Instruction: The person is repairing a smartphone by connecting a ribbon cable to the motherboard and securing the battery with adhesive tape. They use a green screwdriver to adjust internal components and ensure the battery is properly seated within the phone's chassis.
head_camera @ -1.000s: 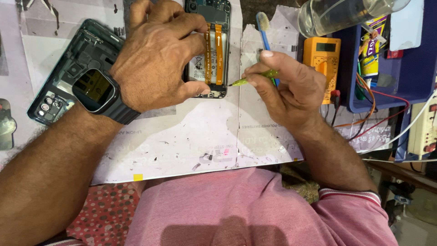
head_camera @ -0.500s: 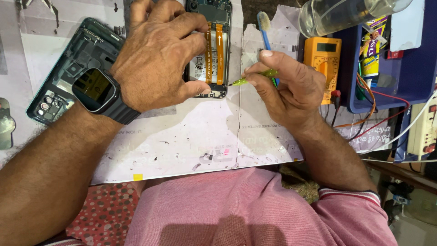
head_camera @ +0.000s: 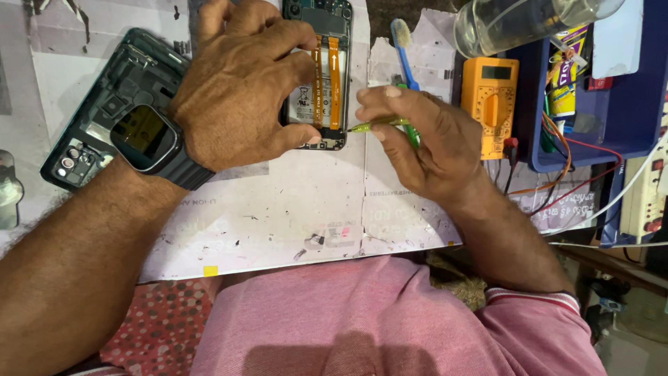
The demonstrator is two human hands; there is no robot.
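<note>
The opened smartphone (head_camera: pixel 321 76), clamped by the left hand (head_camera: pixel 240 83), risks a torn orange flex cable (head_camera: pixel 335 83) if the green screwdriver (head_camera: pixel 390 125) pinched in the right hand (head_camera: pixel 424 143) fingers slips.

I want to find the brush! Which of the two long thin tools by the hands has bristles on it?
The blue toothbrush lying on the paper above the right hand has pale bristles at its top. The green tool that hand holds ends in a thin point at the opened phone.
</note>
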